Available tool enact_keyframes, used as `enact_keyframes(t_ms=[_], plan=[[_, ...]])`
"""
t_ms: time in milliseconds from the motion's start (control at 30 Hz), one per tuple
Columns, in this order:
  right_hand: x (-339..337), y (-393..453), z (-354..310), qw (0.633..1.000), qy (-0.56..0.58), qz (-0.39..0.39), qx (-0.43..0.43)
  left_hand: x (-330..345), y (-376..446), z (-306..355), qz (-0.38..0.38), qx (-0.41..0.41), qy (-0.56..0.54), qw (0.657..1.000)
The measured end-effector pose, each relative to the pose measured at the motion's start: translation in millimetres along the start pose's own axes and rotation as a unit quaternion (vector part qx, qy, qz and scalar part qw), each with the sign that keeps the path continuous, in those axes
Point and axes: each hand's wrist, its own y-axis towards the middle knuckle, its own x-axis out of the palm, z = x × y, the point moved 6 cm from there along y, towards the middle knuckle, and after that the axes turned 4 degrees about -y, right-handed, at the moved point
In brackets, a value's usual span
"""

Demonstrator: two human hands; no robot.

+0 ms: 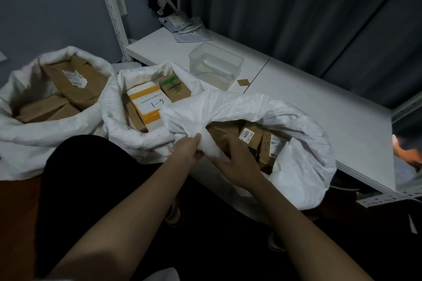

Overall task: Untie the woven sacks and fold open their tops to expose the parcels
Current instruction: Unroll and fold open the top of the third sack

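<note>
Left hand [187, 149] and right hand [233, 159], both gripping the bunched near rim of the third sack [303, 162], parcels [255, 141] just beyond.

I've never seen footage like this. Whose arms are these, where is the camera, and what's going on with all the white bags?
There is no machine here: a person wears a camera on the head, looking down at their own arms. The left hand and right hand both grip the bunched white fabric at the near rim of the right sack, whose top is partly open over brown parcels, one labelled 4005. Two more woven sacks stand to its left, tops already folded open: the middle sack shows a yellow-and-white box marked 6-1, the left sack shows brown cartons. Behind them, a white table holds a clear plastic container.
</note>
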Motion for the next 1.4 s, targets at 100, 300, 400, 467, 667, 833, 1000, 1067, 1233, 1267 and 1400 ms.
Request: enact_keyframes(t_ms=[100,300,400,467,667,833,1000,1067,1233,1267,1400], plan=[[15,14,0,0.975,0.173,-0.004,0.140,-5,-4,-3,-0.067,0.000,-0.049,0.997],[35,24,-13,0.995,-0.042,0.086,-0.038,-29,3,14,-0.007,-0.021,0.030,0.999],[52,17,-27,0.952,-0.225,0.066,-0.196,-27,9,26,0.052,0.008,0.050,0.997],[59,14,-21,0.950,-0.225,0.025,-0.215,-28,13,28,0.079,0.050,0.114,0.989],[57,38,-1,0.992,0.098,-0.008,0.079,-33,15,15,-0.049,0.077,0.078,0.993],[72,42,2,0.970,0.155,0.111,0.148,-39,12,27,-0.027,0.056,0.256,0.965],[76,44,-19,0.994,0.011,0.107,-0.017,-40,17,44,0.065,0.187,0.170,0.965],[78,43,-22,0.993,-0.045,0.047,-0.094,-38,20,44,0.056,0.235,0.174,0.955],[66,54,-9,0.989,0.143,0.025,0.031,-41,30,38,-0.003,0.222,0.127,0.967],[69,57,-6,0.978,0.186,0.034,0.092,-41,29,36,-0.013,0.195,0.111,0.974],[85,61,7,0.943,0.220,0.042,0.248,-42,27,31,-0.027,0.059,0.074,0.995]])
